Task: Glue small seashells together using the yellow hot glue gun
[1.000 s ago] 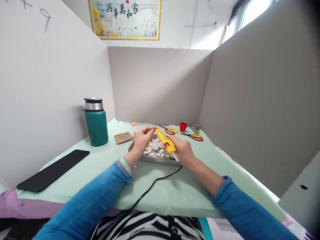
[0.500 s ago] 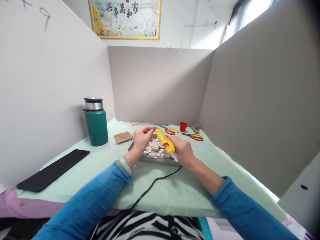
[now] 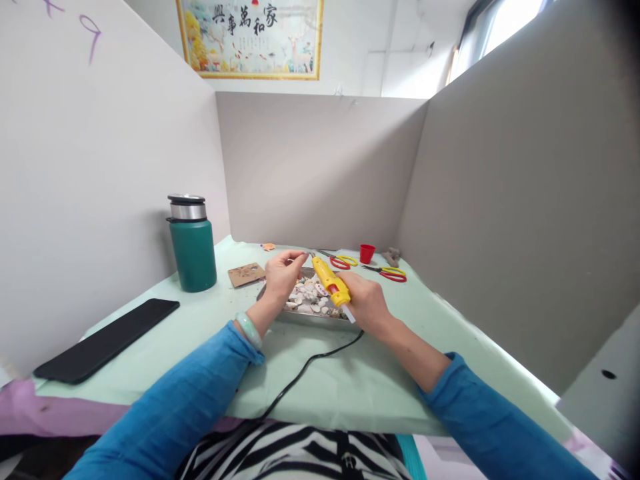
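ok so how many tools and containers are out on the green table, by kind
yellow hot glue gun: 1
red-and-yellow scissors: 2
green steel-lidded flask: 1
small red cup: 1
metal tray of shells: 1
black phone: 1
total: 7

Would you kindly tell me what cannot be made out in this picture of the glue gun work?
Head view only:
- What the left hand pinches: too small, hidden by its fingers.
- The glue gun nozzle tip: too small to tell whether it touches anything.
- The grip of the gun: covered by the right hand.
- The near part of the tray of shells: hidden behind both hands.
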A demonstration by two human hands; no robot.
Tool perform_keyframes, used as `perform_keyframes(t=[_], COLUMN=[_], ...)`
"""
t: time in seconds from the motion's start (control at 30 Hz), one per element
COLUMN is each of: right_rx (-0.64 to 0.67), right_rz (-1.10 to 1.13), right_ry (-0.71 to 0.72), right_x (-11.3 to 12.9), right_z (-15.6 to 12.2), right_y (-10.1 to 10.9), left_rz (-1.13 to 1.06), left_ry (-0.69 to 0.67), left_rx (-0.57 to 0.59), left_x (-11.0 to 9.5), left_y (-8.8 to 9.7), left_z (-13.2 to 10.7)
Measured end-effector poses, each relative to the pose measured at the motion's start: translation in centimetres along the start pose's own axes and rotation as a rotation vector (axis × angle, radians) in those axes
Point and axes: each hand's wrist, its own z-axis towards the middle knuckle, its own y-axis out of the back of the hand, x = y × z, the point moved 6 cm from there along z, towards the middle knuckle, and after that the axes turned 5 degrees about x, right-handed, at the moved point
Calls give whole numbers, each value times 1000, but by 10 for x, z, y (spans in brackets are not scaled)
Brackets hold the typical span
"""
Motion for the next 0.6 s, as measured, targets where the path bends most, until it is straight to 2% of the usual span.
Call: perform_keyframes(t=[0.3,0.6], right_rx=[7,-12], right_rz=[2,6], right_ry=[12,-37], right_x=[3,-2], right_z=[0,0], right_y=[0,1], left_rz=[19,14], left_ry=[-22,-8], left_rx=[16,-4], left_x=[-2,-1], left_y=[-3,1], left_z=[-1,1])
